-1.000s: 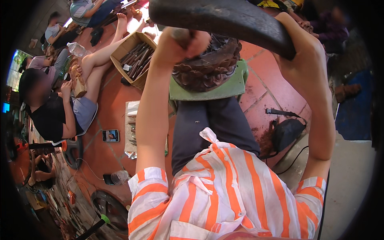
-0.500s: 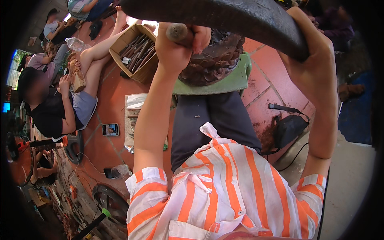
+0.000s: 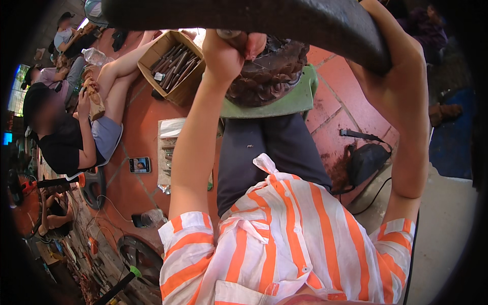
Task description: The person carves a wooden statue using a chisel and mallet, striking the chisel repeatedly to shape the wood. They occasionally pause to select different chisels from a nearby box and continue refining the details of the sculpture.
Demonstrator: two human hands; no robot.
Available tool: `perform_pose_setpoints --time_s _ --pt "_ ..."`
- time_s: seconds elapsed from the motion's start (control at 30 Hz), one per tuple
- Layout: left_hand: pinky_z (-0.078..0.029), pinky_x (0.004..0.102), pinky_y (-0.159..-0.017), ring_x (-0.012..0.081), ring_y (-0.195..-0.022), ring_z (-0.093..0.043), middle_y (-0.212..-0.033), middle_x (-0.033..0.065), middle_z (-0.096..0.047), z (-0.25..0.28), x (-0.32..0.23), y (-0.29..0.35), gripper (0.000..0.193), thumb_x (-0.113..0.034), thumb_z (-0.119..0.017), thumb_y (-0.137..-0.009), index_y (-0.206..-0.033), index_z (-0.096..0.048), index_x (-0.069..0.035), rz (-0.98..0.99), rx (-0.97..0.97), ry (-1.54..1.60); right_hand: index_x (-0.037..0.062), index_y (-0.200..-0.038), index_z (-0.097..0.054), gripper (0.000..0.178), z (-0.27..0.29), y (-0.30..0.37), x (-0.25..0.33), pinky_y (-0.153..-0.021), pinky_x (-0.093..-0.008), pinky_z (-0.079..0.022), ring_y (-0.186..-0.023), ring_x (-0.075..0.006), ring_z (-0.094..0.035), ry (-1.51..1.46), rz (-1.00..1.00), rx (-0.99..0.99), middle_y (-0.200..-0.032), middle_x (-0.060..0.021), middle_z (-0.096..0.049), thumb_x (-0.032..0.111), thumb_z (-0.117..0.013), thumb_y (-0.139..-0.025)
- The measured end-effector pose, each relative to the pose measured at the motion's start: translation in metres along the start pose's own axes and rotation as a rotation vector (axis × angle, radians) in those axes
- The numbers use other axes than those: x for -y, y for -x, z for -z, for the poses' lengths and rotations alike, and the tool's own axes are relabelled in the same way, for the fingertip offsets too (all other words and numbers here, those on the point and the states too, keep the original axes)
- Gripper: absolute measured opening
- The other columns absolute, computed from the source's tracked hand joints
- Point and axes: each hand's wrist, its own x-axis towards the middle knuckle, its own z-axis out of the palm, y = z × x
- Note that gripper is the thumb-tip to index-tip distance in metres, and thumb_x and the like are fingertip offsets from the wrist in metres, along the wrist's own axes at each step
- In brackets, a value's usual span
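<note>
My left hand (image 3: 222, 60) is wrapped round a chisel (image 3: 232, 34), whose round butt end is partly covered from above. Its tip is hidden. Behind that hand stands a dark brown wood carving (image 3: 269, 79) with layered, petal-like relief, on a green plastic stool (image 3: 277, 108). Across the top of the picture my right hand (image 3: 394, 63) grips a thick, dark wooden mallet (image 3: 264, 19) near its right end. The mallet's left part hangs over the chisel; whether they touch I cannot tell.
A cardboard box (image 3: 178, 94) of chisels stands left of the carving, with more tools on a mat (image 3: 165, 132). A phone (image 3: 140, 164) lies on the tiles. At right is a black bag (image 3: 371, 162). A person (image 3: 61, 137) sits at left holding a wood carving.
The mallet has shifted left and up in the picture, and now covers more of the chisel's butt end. My left hand has risen slightly in the picture, still round the chisel.
</note>
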Motion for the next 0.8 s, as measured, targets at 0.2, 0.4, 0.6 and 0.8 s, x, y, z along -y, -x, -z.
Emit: perform_pose_setpoints --time_s 0.2,0.4,0.6,0.8 --pt "-0.026 0.0271 -0.042 0.0152 -0.042 -0.033 -0.050 0.0071 -0.039 0.000 0.002 0.001 0.054 -0.039 -0.028 -0.092 -0.056 -0.042 -0.001 -0.014 0.057 -0.272 0.0001 -0.091 -0.055 0.030 -0.001 -0.003 -0.002 -0.059 -0.0327 -0.044 -0.065 -0.0356 -0.055 -0.123 -0.059 0.034 -0.073 -0.0159 -0.054 -0.005 -0.064 -0.062" --pt "-0.031 0.0274 -0.047 0.0159 -0.046 -0.036 -0.051 0.0053 -0.039 -0.003 0.000 0.021 0.068 -0.062 -0.023 -0.088 -0.063 -0.046 -0.003 0.040 -0.073 -0.079 0.0026 -0.090 -0.053 0.035 -0.003 0.000 -0.012 -0.061 -0.0359 -0.044 -0.070 -0.0339 -0.056 -0.046 0.114 0.098 -0.075 -0.0143 -0.054 -0.005 -0.065 -0.059" --pt "-0.032 0.0287 -0.046 0.0146 -0.046 -0.035 -0.054 0.0071 -0.042 0.006 -0.001 0.007 0.056 -0.047 -0.028 -0.094 -0.070 -0.049 -0.002 0.021 -0.008 0.043 0.0053 -0.089 -0.049 0.039 -0.008 -0.006 -0.006 -0.058 -0.0403 -0.043 -0.070 -0.0338 -0.056 0.280 0.208 0.126 -0.075 -0.0112 -0.053 -0.004 -0.067 -0.056" --pt "-0.029 0.0277 -0.044 0.0135 -0.042 -0.033 -0.051 0.0055 -0.041 0.013 0.006 0.000 0.050 -0.044 -0.035 -0.094 -0.065 -0.048 -0.005 0.063 -0.055 -0.171 0.0041 -0.089 -0.048 0.032 -0.003 -0.009 0.000 -0.061 -0.0410 -0.044 -0.073 -0.0364 -0.056 0.347 0.072 0.210 -0.076 -0.0144 -0.054 -0.001 -0.064 -0.061"
